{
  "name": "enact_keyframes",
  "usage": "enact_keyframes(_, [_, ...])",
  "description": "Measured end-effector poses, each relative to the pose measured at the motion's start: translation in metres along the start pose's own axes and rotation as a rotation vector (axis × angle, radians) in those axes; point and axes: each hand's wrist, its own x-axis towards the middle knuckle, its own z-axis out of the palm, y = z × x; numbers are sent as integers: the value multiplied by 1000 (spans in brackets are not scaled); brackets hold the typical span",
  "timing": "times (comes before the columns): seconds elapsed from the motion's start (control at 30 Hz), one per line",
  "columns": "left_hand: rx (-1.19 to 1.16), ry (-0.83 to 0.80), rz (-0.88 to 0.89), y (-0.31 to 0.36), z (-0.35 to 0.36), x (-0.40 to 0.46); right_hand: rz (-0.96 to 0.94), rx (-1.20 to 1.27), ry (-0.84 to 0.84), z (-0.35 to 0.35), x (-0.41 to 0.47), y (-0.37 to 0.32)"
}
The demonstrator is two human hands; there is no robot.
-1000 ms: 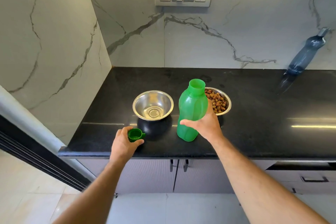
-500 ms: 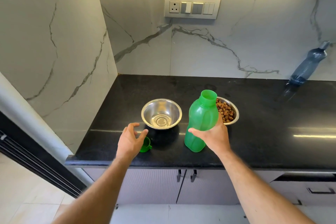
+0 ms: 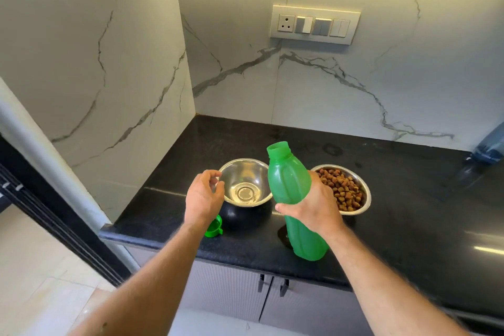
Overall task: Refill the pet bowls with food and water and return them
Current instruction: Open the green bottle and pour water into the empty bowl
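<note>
Nearest, the cap is lying on the counter by its near edge, apart from the bottle so that the neck is standing open for pouring. The right hand is wrapping the bottle's middle and tipping its mouth left toward the empty bowl, while the left hand, loosely open and holding nothing, is hovering at that bowl's left rim, probably to steady it. Farther right, the other bowl is sitting already full of kibble.

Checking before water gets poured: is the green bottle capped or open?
Open. The green bottle shows a bare mouth at its neck, and its cap lies on the counter under the left hand.
</note>
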Motion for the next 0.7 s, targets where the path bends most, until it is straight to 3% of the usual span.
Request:
enact_keyframes(0.27, [-56, -14, -59, -4, -3, 14, 20, -193, -128, 3, 5, -3])
enact_keyframes(0.7, [16, -123, -9, -22, -7, 53, 134, -457, -273, 8, 13, -18])
